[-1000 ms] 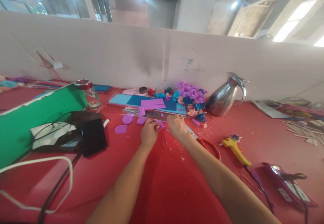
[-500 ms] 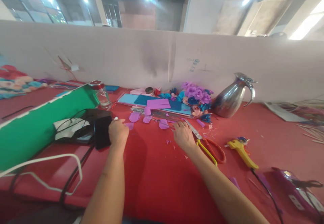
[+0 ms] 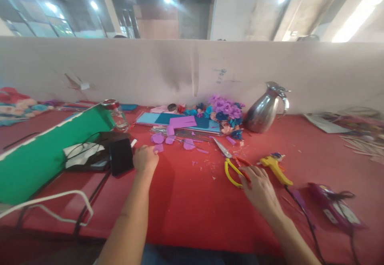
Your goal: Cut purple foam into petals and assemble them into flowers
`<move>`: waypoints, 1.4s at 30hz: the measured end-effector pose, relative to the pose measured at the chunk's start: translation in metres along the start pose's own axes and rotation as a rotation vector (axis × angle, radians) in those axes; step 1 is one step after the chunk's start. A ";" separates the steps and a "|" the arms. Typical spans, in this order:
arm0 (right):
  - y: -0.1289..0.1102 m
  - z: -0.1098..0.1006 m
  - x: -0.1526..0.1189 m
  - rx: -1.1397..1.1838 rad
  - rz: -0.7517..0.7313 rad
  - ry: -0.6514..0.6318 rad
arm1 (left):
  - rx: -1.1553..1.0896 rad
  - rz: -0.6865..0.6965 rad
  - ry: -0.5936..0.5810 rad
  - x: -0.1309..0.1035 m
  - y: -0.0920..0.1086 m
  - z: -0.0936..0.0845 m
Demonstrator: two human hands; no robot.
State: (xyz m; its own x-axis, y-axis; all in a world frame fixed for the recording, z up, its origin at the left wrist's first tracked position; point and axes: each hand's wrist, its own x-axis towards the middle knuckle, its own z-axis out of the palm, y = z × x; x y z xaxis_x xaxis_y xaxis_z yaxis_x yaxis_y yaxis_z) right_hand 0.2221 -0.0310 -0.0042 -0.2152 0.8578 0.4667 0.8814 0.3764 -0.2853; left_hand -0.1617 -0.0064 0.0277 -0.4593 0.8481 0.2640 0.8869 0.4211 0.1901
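My left hand (image 3: 146, 159) is closed, its fingertips pinching a small purple paper petal (image 3: 158, 148) just beside the black phone (image 3: 121, 157). My right hand (image 3: 258, 183) has its fingers on the red handle of the scissors (image 3: 227, 156); the thumb is at the handle's near side. These scissors lie on the red table, one handle yellow and one red, blades pointing away to the left. Between the hands and the paper stack, several cut purple petals (image 3: 189, 144) lie among thin wires (image 3: 171, 134) and scraps.
Blue and purple paper sheets (image 3: 183, 121) lie at the back, next to paper flowers (image 3: 226, 107). A steel jug (image 3: 264, 111) stands right of them. A yellow glue gun (image 3: 274, 168) and a purple device (image 3: 331, 205) are at right. Left are a glass jar (image 3: 118, 117) and a green board (image 3: 54, 153).
My right hand has moved from the purple petals rightward and nearer, onto the scissors' handles. My left hand has shifted slightly right with the petal. The camera view has turned a little right.
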 end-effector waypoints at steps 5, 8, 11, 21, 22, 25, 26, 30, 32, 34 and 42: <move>-0.006 -0.002 -0.002 0.008 0.078 -0.089 | -0.120 0.203 0.065 -0.010 0.033 0.005; -0.008 0.002 0.002 -0.002 0.088 -0.136 | -0.199 0.317 -0.004 -0.017 0.054 0.010; -0.010 0.006 0.002 -0.035 0.094 -0.129 | -0.208 0.366 -0.082 -0.017 0.070 0.014; -0.005 0.018 -0.002 -0.001 0.064 -0.004 | -0.230 0.487 -0.054 0.038 0.101 0.023; -0.005 0.018 -0.002 0.004 0.067 0.001 | -0.230 0.498 -0.055 0.044 0.102 0.024; -0.005 0.017 -0.001 0.017 0.077 0.014 | -0.228 0.563 -0.076 0.057 0.111 0.029; -0.006 0.017 -0.001 0.022 0.078 0.019 | -0.226 0.591 -0.088 0.059 0.115 0.032; -0.006 0.018 -0.001 0.038 0.066 0.028 | -0.207 0.691 -0.129 0.062 0.131 0.044; -0.005 0.019 -0.002 0.036 0.055 0.034 | -0.189 0.721 -0.139 0.060 0.137 0.049; -0.004 0.020 -0.003 0.027 0.044 0.049 | -0.171 0.737 -0.140 0.057 0.140 0.053; -0.002 0.024 -0.005 0.060 0.051 0.118 | -0.126 0.738 -0.090 0.046 0.139 0.052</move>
State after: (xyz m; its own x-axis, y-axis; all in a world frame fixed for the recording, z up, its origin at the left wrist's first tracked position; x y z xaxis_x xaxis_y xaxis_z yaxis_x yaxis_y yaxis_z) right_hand 0.2116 -0.0278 -0.0259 -0.1169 0.8302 0.5450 0.8622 0.3572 -0.3591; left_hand -0.0569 0.1078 0.0173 0.2625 0.9210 0.2879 0.9478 -0.3021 0.1022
